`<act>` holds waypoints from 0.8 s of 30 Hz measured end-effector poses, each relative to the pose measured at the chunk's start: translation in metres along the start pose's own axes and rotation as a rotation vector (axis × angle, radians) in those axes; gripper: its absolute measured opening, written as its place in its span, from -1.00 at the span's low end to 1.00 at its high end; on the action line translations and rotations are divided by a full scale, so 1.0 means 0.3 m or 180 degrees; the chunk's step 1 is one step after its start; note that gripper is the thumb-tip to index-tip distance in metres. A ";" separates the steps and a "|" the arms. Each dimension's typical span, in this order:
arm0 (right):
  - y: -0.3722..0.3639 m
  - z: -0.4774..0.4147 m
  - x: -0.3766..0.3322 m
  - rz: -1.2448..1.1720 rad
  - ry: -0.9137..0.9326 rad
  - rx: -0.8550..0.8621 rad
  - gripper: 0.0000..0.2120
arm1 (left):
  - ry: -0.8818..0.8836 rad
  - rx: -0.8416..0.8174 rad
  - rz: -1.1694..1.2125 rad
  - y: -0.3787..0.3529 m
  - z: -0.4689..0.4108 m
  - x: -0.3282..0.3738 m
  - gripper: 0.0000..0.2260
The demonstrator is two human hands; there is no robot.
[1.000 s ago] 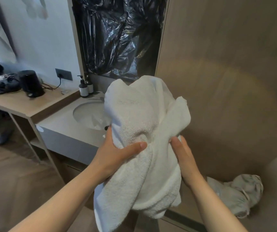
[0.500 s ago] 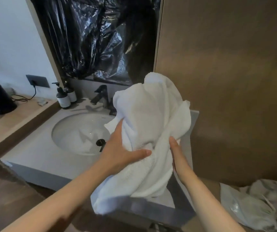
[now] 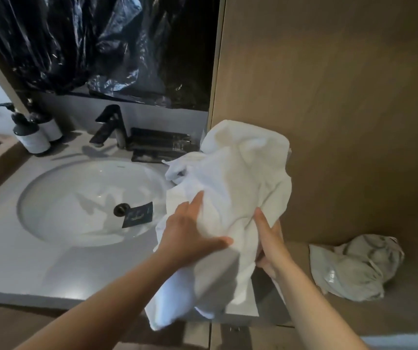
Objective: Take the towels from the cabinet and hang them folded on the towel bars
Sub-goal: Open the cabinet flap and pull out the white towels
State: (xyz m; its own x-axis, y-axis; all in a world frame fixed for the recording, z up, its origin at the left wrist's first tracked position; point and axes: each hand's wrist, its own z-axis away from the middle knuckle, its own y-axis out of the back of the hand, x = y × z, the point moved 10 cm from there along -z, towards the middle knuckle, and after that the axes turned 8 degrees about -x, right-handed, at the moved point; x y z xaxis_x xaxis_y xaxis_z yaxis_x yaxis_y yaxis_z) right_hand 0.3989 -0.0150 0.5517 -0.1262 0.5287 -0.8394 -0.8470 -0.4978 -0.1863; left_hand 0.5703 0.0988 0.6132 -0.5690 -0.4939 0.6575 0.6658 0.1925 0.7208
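Two soap bottles (image 3: 33, 138) stand at the rear left corner of the grey desk (image 3: 8, 261), touching or nearly touching each other. A black plastic sheet (image 3: 96, 46) hangs crumpled on the wall above the desk's rear edge. Below it a dark faucet (image 3: 109, 126) stands at the rear edge, its spout pointing toward the round white sink (image 3: 76, 198) set in the desk. In the sink a black card (image 3: 137, 214) lies just beside the dark drain (image 3: 121, 209). Right of the faucet a dark tray (image 3: 160, 145) sits against the rear edge; what it holds is too dark to tell.

The white towel (image 3: 243, 173) is bunched, not folded, and held over the desk's right edge, its lower end hanging past the front right corner. The left grip (image 3: 190, 236) lies flat against the towel's left side, fingers straight and thumb spread to the right, pressing the cloth without curling round it. The right grip (image 3: 270, 246) holds the towel's right side: its forefinger runs straight up the cloth while the other fingers curl round a fold.

A brown wood panel (image 3: 329, 109) fills the right side. At its foot a crumpled grey bag (image 3: 352, 269) lies on a low shelf (image 3: 405, 311), well apart from the towel.
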 end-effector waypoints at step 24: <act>0.098 0.168 -0.056 0.1030 0.0331 0.0781 -0.33 | -0.0496 -0.0529 -0.0680 0.050 -0.086 0.065 0.10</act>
State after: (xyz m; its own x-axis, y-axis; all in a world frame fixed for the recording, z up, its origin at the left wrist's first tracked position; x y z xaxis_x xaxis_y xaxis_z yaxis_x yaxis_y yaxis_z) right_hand 0.3500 -0.0038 0.5861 -0.3638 0.2933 -0.8841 -0.8717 -0.4417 0.2122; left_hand 0.5817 0.0701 0.6311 -0.7632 -0.3697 0.5300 0.5857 -0.0493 0.8090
